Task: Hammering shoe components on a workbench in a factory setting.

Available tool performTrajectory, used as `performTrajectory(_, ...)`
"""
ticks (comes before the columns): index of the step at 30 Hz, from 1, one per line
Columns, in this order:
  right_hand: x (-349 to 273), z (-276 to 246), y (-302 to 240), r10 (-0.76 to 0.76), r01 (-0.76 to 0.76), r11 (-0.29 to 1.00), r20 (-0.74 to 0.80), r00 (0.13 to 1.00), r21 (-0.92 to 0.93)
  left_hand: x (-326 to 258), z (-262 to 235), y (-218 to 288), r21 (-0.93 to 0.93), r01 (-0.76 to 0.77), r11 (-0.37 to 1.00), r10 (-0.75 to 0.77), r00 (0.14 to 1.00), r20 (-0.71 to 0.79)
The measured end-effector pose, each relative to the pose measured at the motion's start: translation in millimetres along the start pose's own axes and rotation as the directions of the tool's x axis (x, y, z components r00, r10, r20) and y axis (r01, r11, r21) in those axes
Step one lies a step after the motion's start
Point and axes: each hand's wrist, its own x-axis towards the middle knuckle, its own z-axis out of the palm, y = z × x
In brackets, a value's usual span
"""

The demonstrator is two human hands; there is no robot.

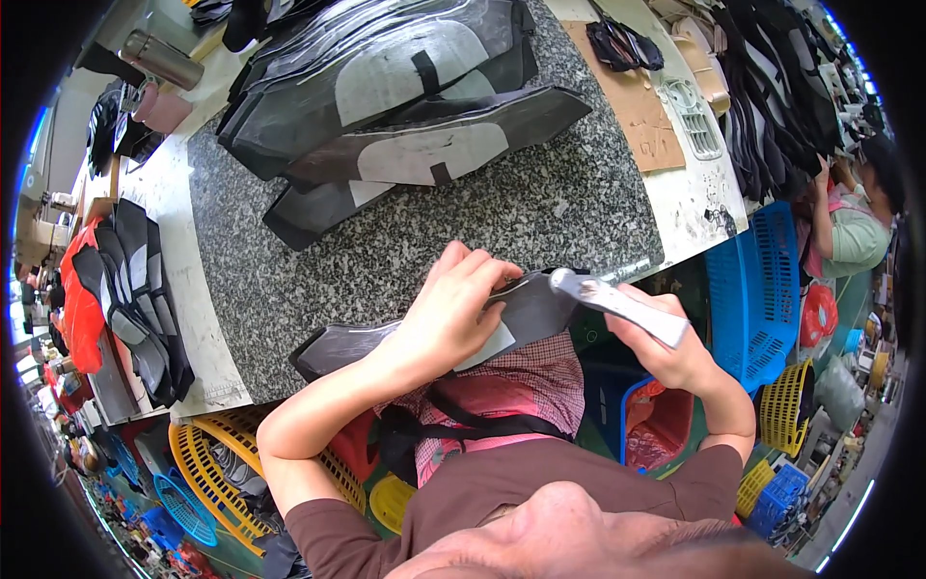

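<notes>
A long dark leather-like panel [540, 311] with a pale patch lies along the near edge of the stone slab, partly over my lap. My left hand [453, 314] rests on it, fingers bent and thumb drawn in, gripping it near its middle. In my right hand [666, 357] is a hammer with a silver metal head [627, 307]. Its rounded end is over the panel's right end; whether it touches cannot be made out. The handle is mostly hidden by my fingers. Beyond my hands, a stack of similar dark panels [318, 145] with grey patches covers the far part of the slab.
The speckled stone slab [579, 207] sits on a white table. More panels [145, 299] hang over its left edge. Blue crates [752, 299] and a yellow basket [217, 463] flank me. A metal flask [162, 58] stands far left. Another person [854, 227] works at far right.
</notes>
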Motion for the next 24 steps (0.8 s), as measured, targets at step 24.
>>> performTrajectory(24,24,0,-2,0.096,-0.05,0.946,0.129,0.987,-0.322,23,-5,-11,0.577,-0.451,0.681,0.502,0.861,0.081)
